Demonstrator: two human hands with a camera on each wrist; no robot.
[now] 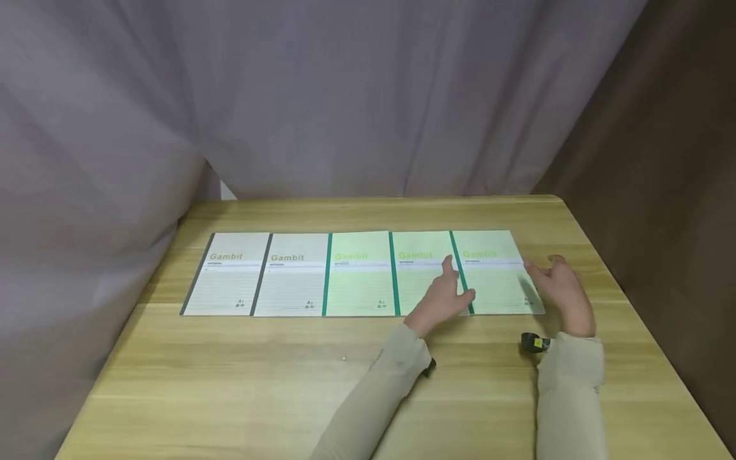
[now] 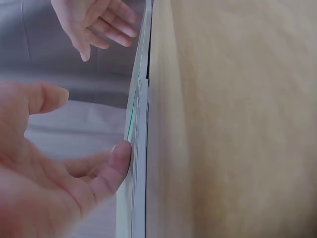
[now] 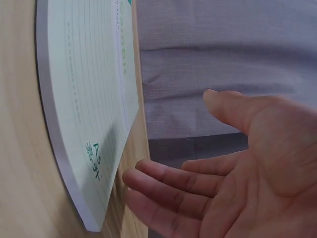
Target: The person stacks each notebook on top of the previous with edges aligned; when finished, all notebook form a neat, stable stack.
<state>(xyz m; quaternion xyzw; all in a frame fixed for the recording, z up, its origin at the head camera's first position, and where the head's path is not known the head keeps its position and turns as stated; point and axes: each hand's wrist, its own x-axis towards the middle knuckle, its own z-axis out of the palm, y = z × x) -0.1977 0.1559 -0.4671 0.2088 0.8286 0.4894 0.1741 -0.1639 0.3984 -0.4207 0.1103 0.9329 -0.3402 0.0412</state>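
A row of notebooks lies side by side on the table. Two white ones with grey spines, the outer left notebook (image 1: 224,284) and its neighbour (image 1: 290,284), stand left of three pale green ones with green spines. My left hand (image 1: 438,301) is over the seam between the fourth notebook (image 1: 416,287) and the rightmost notebook (image 1: 494,287). In the left wrist view a fingertip (image 2: 120,151) of it appears to touch a notebook, with nothing gripped. Beside the rightmost notebook's right edge, my right hand (image 1: 566,295) holds nothing, fingers loosely extended; contact with that edge is unclear.
The wooden table (image 1: 259,383) extends in front of the row. A grey curtain (image 1: 345,96) hangs behind and at the left, a dark brown one (image 1: 678,211) at the right. A dark wrist device (image 1: 535,343) sits at the right cuff.
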